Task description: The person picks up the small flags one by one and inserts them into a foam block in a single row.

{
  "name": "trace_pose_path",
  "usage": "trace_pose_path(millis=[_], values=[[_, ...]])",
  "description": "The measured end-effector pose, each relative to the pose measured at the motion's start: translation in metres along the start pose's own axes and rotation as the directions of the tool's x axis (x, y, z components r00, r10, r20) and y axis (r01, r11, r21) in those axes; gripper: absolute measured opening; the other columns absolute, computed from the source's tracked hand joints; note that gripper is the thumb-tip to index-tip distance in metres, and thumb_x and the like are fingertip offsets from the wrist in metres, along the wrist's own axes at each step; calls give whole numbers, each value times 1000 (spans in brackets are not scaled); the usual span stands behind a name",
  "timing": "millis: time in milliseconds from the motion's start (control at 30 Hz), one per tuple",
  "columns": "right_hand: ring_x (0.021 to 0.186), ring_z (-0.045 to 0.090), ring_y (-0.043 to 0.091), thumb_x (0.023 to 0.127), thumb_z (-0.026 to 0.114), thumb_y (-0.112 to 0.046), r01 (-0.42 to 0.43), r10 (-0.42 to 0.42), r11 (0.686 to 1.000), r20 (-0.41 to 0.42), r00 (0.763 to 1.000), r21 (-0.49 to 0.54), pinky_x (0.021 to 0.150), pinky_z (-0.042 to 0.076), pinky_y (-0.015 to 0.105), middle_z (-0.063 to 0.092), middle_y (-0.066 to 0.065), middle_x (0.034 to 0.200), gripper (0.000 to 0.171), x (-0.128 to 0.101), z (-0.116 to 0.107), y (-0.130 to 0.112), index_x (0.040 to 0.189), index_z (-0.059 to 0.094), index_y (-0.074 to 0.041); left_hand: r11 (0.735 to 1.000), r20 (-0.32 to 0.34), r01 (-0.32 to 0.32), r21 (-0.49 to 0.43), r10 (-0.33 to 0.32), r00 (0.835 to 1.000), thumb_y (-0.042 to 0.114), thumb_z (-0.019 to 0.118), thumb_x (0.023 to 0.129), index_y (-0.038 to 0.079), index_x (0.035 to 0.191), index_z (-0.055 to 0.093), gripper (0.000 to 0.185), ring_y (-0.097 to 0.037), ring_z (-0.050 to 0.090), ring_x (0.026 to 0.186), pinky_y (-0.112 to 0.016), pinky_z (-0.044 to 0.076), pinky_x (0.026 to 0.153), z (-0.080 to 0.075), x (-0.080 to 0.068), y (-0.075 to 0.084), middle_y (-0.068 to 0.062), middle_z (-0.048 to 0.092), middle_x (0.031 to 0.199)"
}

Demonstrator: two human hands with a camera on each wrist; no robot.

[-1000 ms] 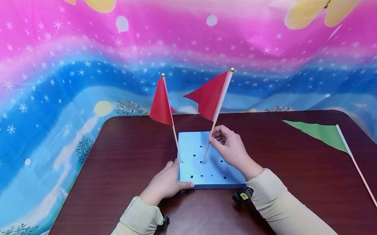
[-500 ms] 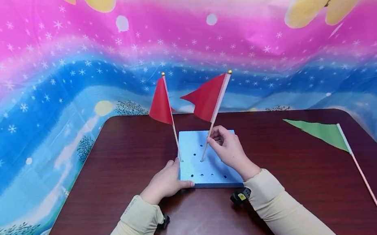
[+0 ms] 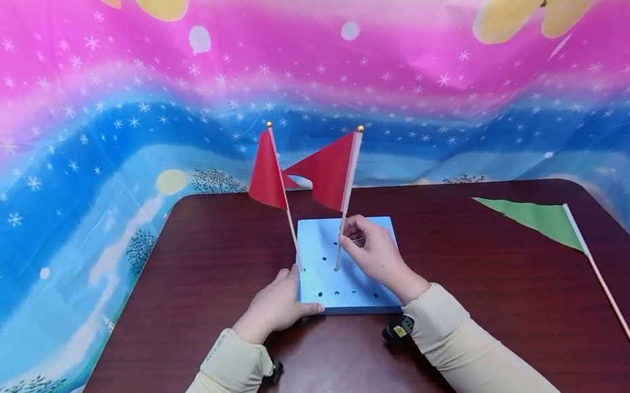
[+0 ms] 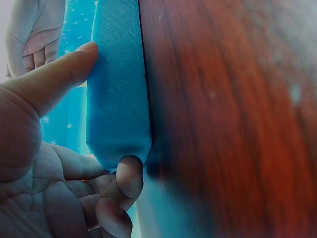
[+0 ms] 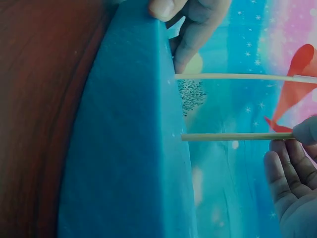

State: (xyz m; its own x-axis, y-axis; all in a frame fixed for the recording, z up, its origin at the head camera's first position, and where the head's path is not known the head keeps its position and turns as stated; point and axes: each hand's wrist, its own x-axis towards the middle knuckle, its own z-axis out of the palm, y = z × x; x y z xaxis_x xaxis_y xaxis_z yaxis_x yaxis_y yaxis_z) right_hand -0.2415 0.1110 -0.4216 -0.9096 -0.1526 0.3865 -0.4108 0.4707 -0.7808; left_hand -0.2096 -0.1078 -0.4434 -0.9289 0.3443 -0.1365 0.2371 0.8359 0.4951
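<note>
Beige slvs (image 3: 474, 351), blk wrist cams (image 3: 408, 326), yel. label (image 3: 400, 331)

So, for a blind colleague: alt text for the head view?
Right hand pinches the stick of a tilted red swallowtail flag, its foot touching a holed blue block. Left hand holds the block; a second red flag stands in it; a green pennant lies on the table.

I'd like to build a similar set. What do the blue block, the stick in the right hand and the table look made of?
Blue block: possibly foam or painted wood; its side looks matt and finely speckled.
Stick: probably wood or bamboo, pale tan, seemingly unpainted.
Table: wood or wood-look laminate, slightly glossy, with dark streaks and glare.
</note>
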Motion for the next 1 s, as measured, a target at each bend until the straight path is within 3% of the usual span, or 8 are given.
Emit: trace_pose_path(millis=[267,1000], values=[[91,67,23,99,67,-4,6,-5,1000,19,1000,-27,85,58,42,69,10,97,9,0,6,3,108,66,0,1000,5,3,10,-3,1000,47,86,83,-8,155,36,104,-27,60,104,-47,52,90,-1,0,1,-19,56,128],[97,65,26,101,66,-7,-52,53,997,6,999,-48,87,57,44,67,11,102,12,0,13,2,112,62,-3,1000,11,5,12,-5,1000,49,84,83,-8,156,35,104,-27,59,108,-48,52,92,0,2,-1,-20,55,134]])
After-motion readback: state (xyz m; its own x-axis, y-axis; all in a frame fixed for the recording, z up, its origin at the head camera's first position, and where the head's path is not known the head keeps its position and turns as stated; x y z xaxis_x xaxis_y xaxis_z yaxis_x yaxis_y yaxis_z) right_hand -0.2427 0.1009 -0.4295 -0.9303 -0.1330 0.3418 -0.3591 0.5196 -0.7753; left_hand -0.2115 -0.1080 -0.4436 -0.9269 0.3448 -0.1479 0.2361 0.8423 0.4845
